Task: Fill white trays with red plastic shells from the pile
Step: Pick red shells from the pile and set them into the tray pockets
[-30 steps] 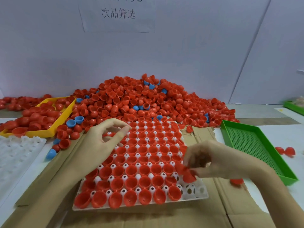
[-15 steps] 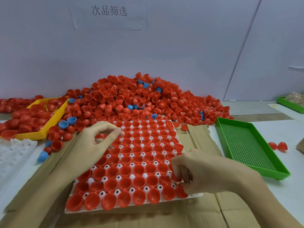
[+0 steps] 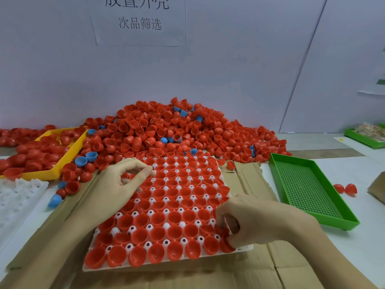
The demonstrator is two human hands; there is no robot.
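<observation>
Pressing a shell (image 3: 226,244) into the tray's (image 3: 166,262) last cell at about 4 o'clock, our right hand (image 3: 256,222) pinches it with curled fingers; we judge that a skewed push could leave it cocked or jolt seated neighbours loose. Our left hand (image 3: 120,182) hovers over the tray at 10 o'clock, fingers loosely curled, thumb near forefinger; whether it holds anything we cannot tell; the pile (image 3: 166,132) lies at 12 o'clock. A second ago the right hand held the shell above the corner; now it is down at the cell.
</observation>
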